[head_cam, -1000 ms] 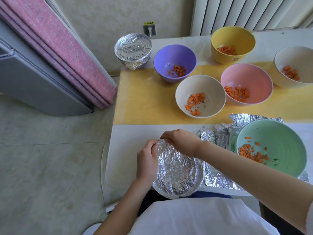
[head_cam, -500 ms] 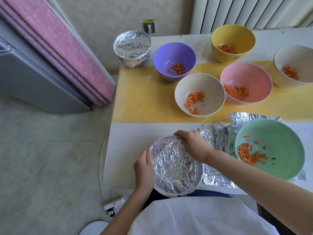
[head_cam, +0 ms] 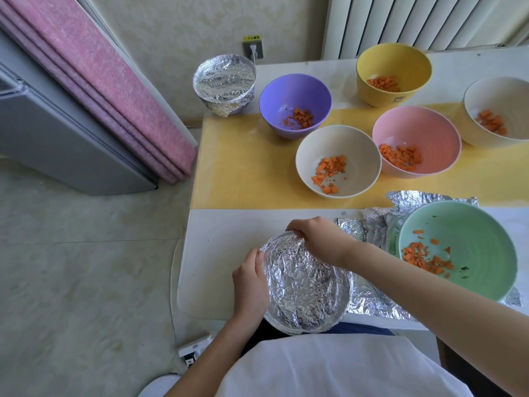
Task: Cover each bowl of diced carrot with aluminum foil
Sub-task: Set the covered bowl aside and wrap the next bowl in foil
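The foil-covered bowl sits at the near edge of the surface, partly overhanging it. Over the last second the right hand has slid from the far-left rim round to the far rim, where its curled fingers now pinch the foil down. The left hand has dropped lower on the left side and cups the bowl's wall. The crimping looks nearly finished. A second covered bowl stands far left; 6 remain open, including the green bowl resting on loose foil sheets at the right.
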A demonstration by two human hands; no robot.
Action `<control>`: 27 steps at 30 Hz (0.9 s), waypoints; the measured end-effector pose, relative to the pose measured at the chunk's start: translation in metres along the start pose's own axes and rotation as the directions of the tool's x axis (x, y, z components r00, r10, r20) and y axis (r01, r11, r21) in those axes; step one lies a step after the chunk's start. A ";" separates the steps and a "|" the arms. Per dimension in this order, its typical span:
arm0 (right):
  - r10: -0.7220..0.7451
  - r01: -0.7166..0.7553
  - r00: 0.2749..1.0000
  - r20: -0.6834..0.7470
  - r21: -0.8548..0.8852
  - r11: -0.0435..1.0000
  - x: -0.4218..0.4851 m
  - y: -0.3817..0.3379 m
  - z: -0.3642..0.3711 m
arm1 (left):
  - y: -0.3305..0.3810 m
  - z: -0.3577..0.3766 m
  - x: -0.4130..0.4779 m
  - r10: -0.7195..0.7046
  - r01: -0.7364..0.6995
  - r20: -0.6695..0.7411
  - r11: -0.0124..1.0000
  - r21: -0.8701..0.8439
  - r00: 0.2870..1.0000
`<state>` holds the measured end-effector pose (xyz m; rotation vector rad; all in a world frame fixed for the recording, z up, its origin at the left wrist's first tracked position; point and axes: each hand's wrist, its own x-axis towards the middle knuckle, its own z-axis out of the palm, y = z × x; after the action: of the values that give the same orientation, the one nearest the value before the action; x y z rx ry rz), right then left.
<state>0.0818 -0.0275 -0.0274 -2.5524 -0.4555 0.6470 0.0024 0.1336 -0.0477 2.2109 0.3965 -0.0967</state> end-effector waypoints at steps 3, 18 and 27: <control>-0.038 0.043 0.997 0.072 -0.057 0.997 0.004 -0.006 -0.008 | 0.001 0.001 0.002 0.001 -0.001 0.012 1.000 0.007 1.000; -0.014 0.024 0.995 -0.094 0.107 0.994 -0.003 -0.001 -0.010 | 0.008 -0.002 0.007 0.006 -0.006 -0.044 1.000 -0.009 0.999; 0.097 -0.050 0.980 -0.172 0.257 0.965 -0.012 0.005 0.011 | 0.007 -0.005 0.009 -0.125 0.123 -0.010 0.984 -0.130 0.992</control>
<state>0.0672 -0.0324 -0.0347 -2.3663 -0.2006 0.4566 0.0123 0.1355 -0.0415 2.0599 0.5359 -0.1149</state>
